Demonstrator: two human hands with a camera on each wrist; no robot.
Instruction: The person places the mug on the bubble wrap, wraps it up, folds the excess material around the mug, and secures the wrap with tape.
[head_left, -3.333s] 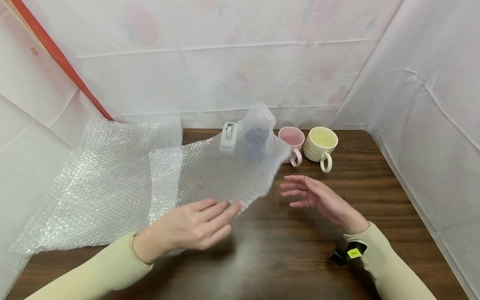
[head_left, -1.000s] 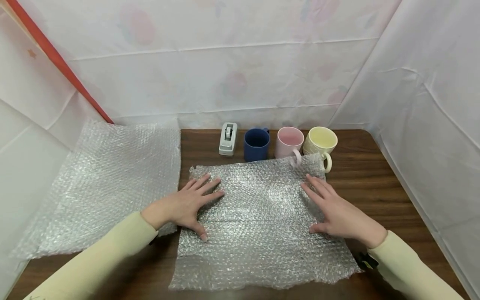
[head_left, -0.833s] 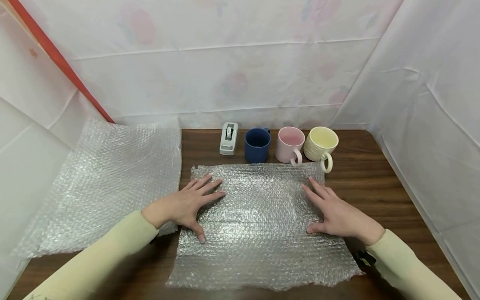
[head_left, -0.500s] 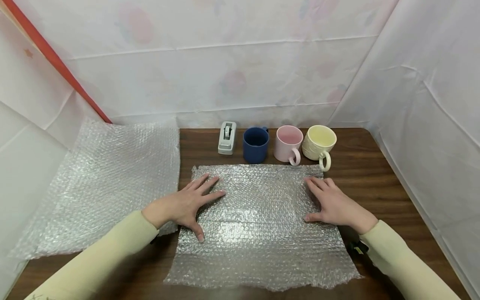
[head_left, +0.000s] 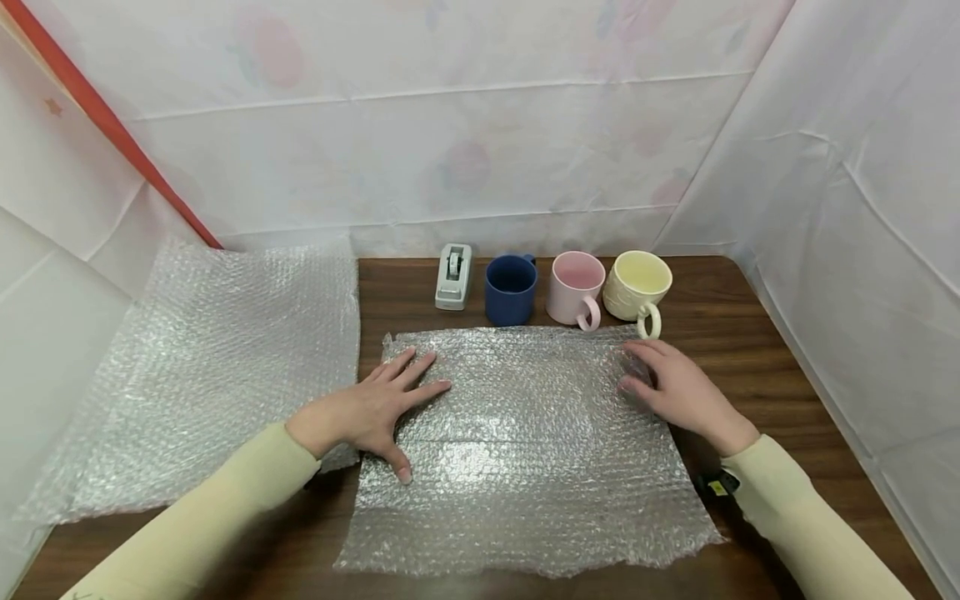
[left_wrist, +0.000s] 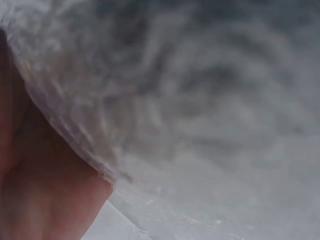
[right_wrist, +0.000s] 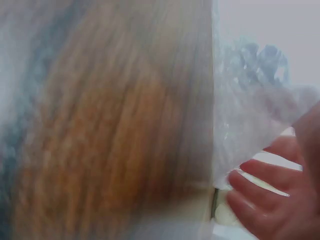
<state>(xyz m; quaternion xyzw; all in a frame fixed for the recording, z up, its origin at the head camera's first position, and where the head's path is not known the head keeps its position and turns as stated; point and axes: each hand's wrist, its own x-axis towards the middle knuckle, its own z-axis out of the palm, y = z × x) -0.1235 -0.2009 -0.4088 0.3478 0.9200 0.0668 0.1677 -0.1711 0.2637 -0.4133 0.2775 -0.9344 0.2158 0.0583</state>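
While mugs (head_left: 566, 302) border its far edge, hands (head_left: 367, 417) (head_left: 686, 396) touch bubble wrap (head_left: 525, 450).

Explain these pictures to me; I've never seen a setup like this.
There is no machine here, just a person's bare hands. The wide picture comes from a camera worn on the head, looking forward and down. The two blurry close-ups come from cameras on the wrists, one each.

On the dark table lies a front sheet of bubble wrap, with a second sheet to the left. Behind the front sheet stand a tape dispenser, blue mug, pink mug and yellow mug.

The left hand rests spread on the front sheet; the right hand is at its right edge. Neither clearly grips anything.
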